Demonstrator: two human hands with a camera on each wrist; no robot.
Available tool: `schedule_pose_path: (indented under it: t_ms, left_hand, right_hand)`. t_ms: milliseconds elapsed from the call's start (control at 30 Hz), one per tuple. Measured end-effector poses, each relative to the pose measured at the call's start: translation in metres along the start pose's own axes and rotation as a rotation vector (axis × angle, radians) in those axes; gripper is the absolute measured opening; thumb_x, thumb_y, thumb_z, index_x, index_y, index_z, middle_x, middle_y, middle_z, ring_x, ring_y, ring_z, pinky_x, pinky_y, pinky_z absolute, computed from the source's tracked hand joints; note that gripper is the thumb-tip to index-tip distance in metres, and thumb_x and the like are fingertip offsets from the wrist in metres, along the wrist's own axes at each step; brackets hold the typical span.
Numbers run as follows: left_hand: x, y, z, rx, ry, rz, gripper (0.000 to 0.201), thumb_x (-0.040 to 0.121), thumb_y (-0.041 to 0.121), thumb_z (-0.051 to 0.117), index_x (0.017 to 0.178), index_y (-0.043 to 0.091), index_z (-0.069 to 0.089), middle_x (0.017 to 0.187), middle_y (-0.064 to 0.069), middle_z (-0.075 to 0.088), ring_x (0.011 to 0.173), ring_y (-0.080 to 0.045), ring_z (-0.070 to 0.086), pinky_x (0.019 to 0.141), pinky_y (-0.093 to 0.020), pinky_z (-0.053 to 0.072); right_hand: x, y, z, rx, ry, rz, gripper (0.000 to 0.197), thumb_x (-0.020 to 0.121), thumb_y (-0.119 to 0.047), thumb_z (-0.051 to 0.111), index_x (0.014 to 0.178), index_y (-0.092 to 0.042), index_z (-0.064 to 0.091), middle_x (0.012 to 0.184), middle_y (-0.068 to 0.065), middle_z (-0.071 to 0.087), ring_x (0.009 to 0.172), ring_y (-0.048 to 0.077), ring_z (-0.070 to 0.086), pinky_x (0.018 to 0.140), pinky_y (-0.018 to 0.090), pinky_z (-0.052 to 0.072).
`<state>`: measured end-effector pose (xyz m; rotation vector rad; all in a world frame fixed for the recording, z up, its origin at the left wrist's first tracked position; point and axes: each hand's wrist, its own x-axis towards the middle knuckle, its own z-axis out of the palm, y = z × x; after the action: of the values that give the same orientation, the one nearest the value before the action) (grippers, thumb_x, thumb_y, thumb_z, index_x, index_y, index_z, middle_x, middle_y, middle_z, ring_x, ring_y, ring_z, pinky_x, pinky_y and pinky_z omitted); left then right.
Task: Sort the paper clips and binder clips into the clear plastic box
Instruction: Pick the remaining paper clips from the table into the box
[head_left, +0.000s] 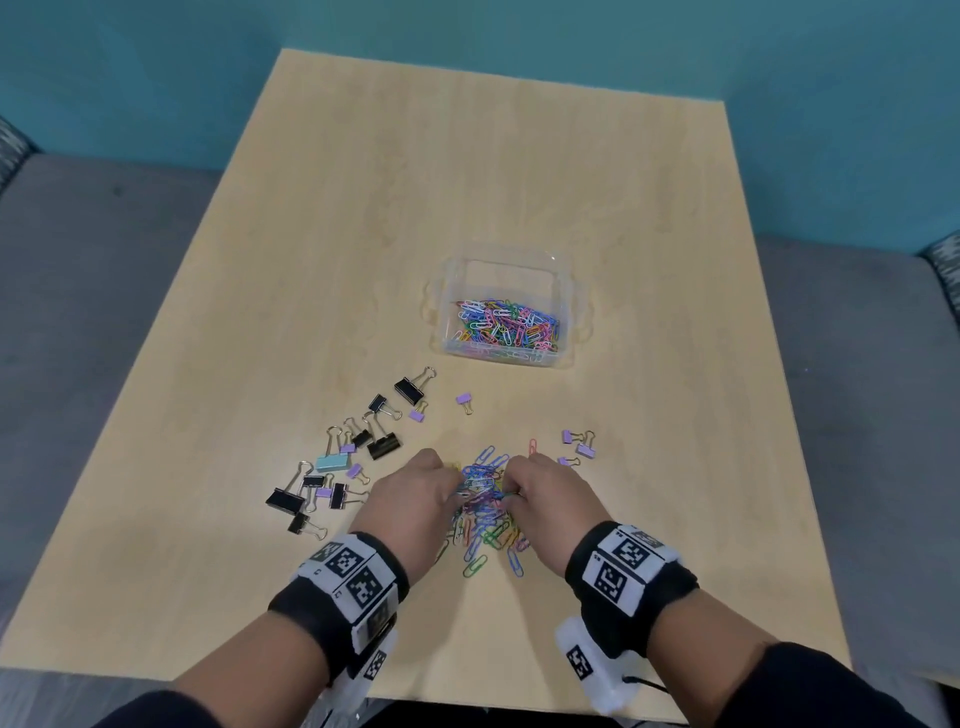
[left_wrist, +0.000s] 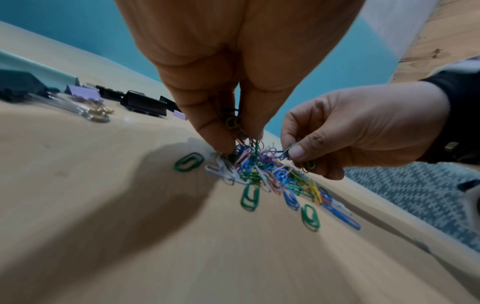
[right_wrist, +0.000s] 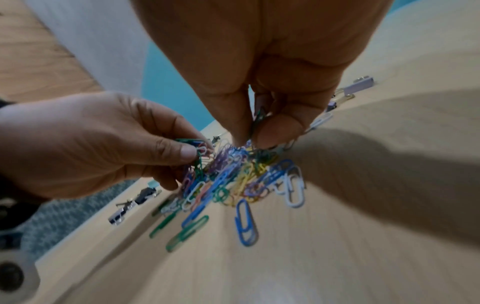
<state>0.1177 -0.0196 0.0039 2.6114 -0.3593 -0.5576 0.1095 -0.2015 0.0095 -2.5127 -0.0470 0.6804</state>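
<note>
Both hands gathering paper clips, sorting partly done

The left hand (head_left: 415, 493) and right hand (head_left: 540, 493) each pinch clips from the heap of coloured wire paper clips (head_left: 485, 512) on the pale wooden tabletop (head_left: 519, 182). The clear plastic box (head_left: 569, 291) holds only paper clips; the black, lilac and blue metal binder clips (head_left: 353, 457) lie unsorted.

I see even, soft overhead light on the table (head_left: 519, 182) in the head view. Both wrist views smear with streaky blur toward their edges, and broad hand shadows darken the tabletop; the walls bend from wide-angle distortion.
</note>
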Motion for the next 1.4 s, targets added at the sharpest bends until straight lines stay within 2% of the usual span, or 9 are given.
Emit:
schedule_pose_path:
  t_ms: [400,533,667,800,933,1033,1167,1267,1400]
  left_hand:
    - [0.002,0.000,-0.025,-0.227,0.019,-0.079,0.011,0.087,0.034,0.063,0.088,0.024,0.070,0.079,0.009,0.055,0.077,-0.008,0.053,0.065,-0.022,0.037]
    - [0.016,0.003,-0.042,-0.462,0.037,-0.108,0.006,0.082,0.028,0.070,0.076,0.026,0.070,0.070,0.002,0.063,0.061,-0.014,0.062,0.065,-0.036,0.053]
    - [0.052,0.018,-0.073,-0.732,0.100,-0.164,0.010,0.083,0.012,0.071,0.074,0.016,0.070,0.061,-0.007,0.065,0.050,-0.014,0.057,0.050,-0.025,0.048]
    - [0.105,0.032,-0.105,-0.636,0.217,-0.096,0.009,0.083,0.015,0.070,0.076,0.009,0.068,0.062,-0.012,0.066,0.050,-0.017,0.058,0.053,-0.025,0.049]
    - [0.147,0.044,-0.115,-0.375,0.194,-0.036,0.012,0.083,0.026,0.067,0.089,0.017,0.072,0.064,0.004,0.064,0.068,-0.023,0.064,0.071,-0.034,0.053]
    - [0.153,0.044,-0.113,-0.189,0.114,-0.050,0.035,0.087,0.035,0.063,0.118,0.020,0.065,0.097,0.003,0.069,0.093,-0.018,0.062,0.085,-0.027,0.045]
    - [0.113,0.022,-0.108,-0.107,0.233,-0.029,0.030,0.090,0.029,0.058,0.119,0.022,0.065,0.113,-0.003,0.066,0.102,-0.023,0.060,0.087,-0.030,0.043]
    - [0.060,0.010,-0.076,-0.112,0.189,0.098,0.028,0.091,0.025,0.056,0.117,0.020,0.065,0.112,-0.002,0.064,0.099,-0.024,0.061,0.085,-0.031,0.045]
    - [0.015,0.006,-0.019,0.094,-0.055,0.202,0.041,0.093,0.028,0.045,0.132,0.017,0.050,0.139,-0.005,0.048,0.122,-0.028,0.046,0.101,-0.041,0.042]
  right_hand:
    - [0.001,0.006,-0.023,0.416,-0.001,0.111,0.011,0.080,-0.016,0.063,0.073,-0.021,0.057,0.064,-0.002,0.053,0.057,0.013,0.049,0.058,0.039,0.055]
    - [0.012,0.001,-0.044,0.563,0.032,0.114,0.011,0.082,-0.006,0.063,0.074,-0.011,0.058,0.063,0.002,0.051,0.048,0.014,0.049,0.040,0.022,0.041]
    - [0.035,-0.008,-0.083,0.690,0.129,0.103,0.009,0.084,0.002,0.061,0.077,-0.002,0.057,0.058,0.007,0.050,0.040,0.010,0.049,0.035,0.017,0.037]
    - [0.074,-0.011,-0.119,0.637,0.281,0.060,0.018,0.081,0.001,0.063,0.070,-0.012,0.056,0.053,0.000,0.051,0.044,0.014,0.051,0.045,0.029,0.048]
    - [0.109,-0.016,-0.133,0.536,0.317,0.083,0.016,0.080,-0.006,0.064,0.069,-0.017,0.057,0.057,0.002,0.056,0.049,0.022,0.057,0.055,0.047,0.058]
    - [0.115,-0.013,-0.135,0.394,0.273,0.091,0.009,0.084,-0.020,0.063,0.093,-0.020,0.062,0.087,0.006,0.062,0.072,0.027,0.066,0.072,0.047,0.057]
    - [0.074,-0.002,-0.123,0.091,0.388,0.016,0.023,0.091,-0.015,0.051,0.110,-0.013,0.064,0.106,0.014,0.060,0.092,0.032,0.060,0.084,0.039,0.047]
    - [0.025,0.001,-0.082,-0.070,0.188,-0.103,0.025,0.090,-0.010,0.045,0.109,-0.010,0.062,0.104,0.014,0.060,0.094,0.034,0.059,0.081,0.041,0.047]
    - [-0.007,0.006,-0.026,-0.229,-0.004,-0.193,0.047,0.080,-0.002,0.049,0.126,-0.008,0.045,0.128,0.010,0.048,0.117,0.029,0.048,0.095,0.034,0.042]
